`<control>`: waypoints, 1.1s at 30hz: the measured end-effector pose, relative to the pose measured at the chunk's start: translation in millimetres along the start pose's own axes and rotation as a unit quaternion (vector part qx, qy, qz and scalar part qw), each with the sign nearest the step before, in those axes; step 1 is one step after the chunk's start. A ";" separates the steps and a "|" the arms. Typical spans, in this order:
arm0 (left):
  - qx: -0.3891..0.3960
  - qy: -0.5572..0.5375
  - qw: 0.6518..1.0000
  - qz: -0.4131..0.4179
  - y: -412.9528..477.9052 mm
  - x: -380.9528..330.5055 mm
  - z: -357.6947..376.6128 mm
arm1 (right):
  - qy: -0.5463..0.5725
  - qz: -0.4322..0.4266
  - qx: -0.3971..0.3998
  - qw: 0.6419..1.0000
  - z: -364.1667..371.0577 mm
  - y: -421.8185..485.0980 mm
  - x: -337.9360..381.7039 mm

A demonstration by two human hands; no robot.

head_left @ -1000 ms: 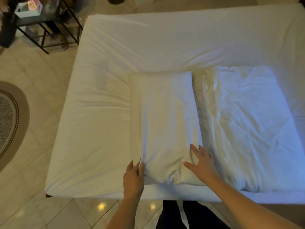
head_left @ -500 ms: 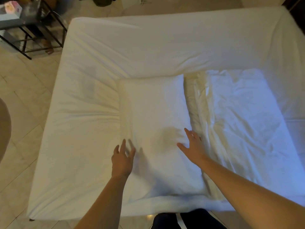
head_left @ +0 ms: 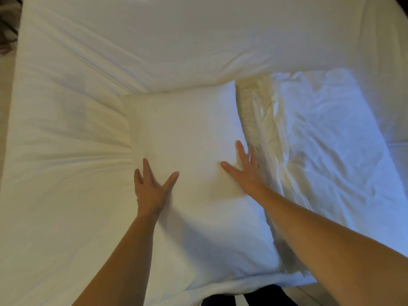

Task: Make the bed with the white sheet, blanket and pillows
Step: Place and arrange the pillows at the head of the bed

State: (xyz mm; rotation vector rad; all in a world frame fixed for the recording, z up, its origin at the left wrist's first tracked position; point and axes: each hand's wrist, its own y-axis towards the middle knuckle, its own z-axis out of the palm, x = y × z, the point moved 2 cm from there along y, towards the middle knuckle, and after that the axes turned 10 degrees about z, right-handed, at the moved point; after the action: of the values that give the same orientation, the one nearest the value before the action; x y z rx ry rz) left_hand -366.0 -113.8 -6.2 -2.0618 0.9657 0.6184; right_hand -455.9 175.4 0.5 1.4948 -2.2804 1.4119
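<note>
White bedding fills nearly all of our view: one fitted sheet (head_left: 66, 151) is stretched over the mattress, with creases fanning out from the middle. Nearest to us, at the bottom edge, a bit of our dark trousers (head_left: 254, 297) shows against the foot of the bed.

Our two bare forearms reach forward from there. We count two hands, both flat on one smooth white pillow (head_left: 187, 129) that lies lengthwise on the sheet, its near end at the bed's edge. Our left hand (head_left: 150, 191) lies palm down on the pillow's left side, with straight fingers, the thumb spread wide and nothing gripped. Our right hand (head_left: 247, 171) lies palm down along the pillow's right edge, fingers also straight and spread, holding nothing.

Just beside the pillow on the right, touching it along its length, lies one rumpled white piece (head_left: 331, 140), lit bluish. We cannot tell whether it is the second pillow or the folded blanket.

Beyond both, the sheet runs on to the far side of the bed in long diagonal folds. At the far left, a narrow strip of pale floor (head_left: 5, 96) borders the mattress, and one dark frame (head_left: 6, 29) shows in the top corner, too blurred to name.
</note>
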 end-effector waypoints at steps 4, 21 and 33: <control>-0.014 -0.048 0.999 -0.006 9.1 15.4 2.8 | 0.066 0.007 0.037 0.997 11.0 8.9 -6.8; -0.075 -0.041 0.992 0.096 -106.0 -103.5 -45.7 | -0.048 -0.114 -0.084 0.989 -37.5 -104.4 54.5; -0.105 -0.035 0.978 0.178 -231.1 -266.4 -66.8 | -0.026 -0.159 -0.140 0.977 -217.1 -205.4 58.6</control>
State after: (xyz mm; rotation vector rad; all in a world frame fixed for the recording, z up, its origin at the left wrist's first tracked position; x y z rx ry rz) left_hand -334.0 44.2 314.5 -2.0453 1.2875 1.0113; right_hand -417.1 269.1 287.6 1.7194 -2.0404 0.9360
